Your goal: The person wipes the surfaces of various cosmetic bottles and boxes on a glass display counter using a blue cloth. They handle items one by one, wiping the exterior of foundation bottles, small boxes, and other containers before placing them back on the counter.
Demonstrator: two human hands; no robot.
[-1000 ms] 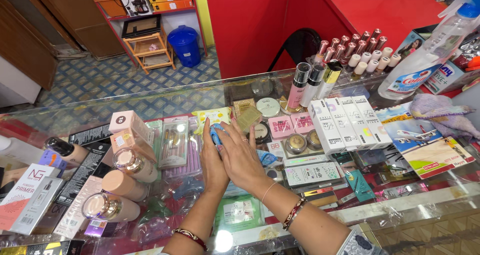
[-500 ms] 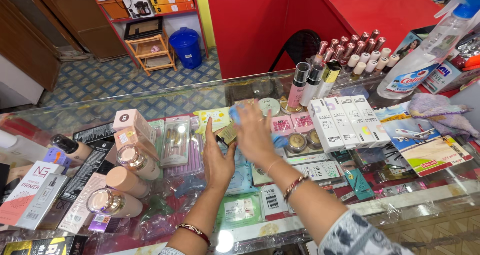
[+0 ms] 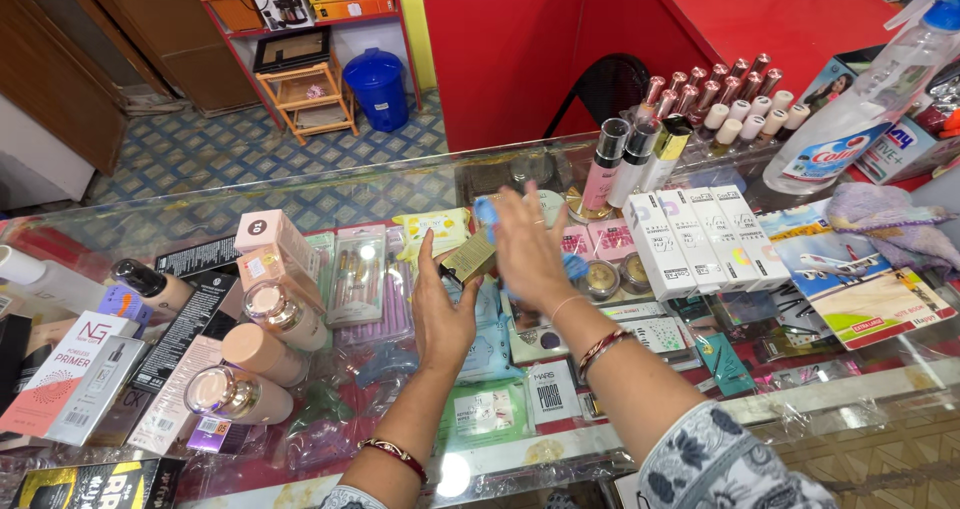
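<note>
On the tabletop [image 3: 860, 399], the left hand [image 3: 440, 314] and right hand [image 3: 530, 244] meet near the middle, a small flat packet [image 3: 470, 257] between them, with the right hand resting on a cloth [image 3: 575, 266]. To their left lie bottles on their sides [image 3: 260, 354] and flat boxes [image 3: 75, 374]; to their right stands a row of upright boxes [image 3: 695, 237], with a picture notebook [image 3: 850, 269] beyond it. Behind the upright boxes stand tall bottles [image 3: 625, 164] and rows of small capped tubes [image 3: 730, 94], with a spray bottle [image 3: 860, 109] at the far right.
</note>
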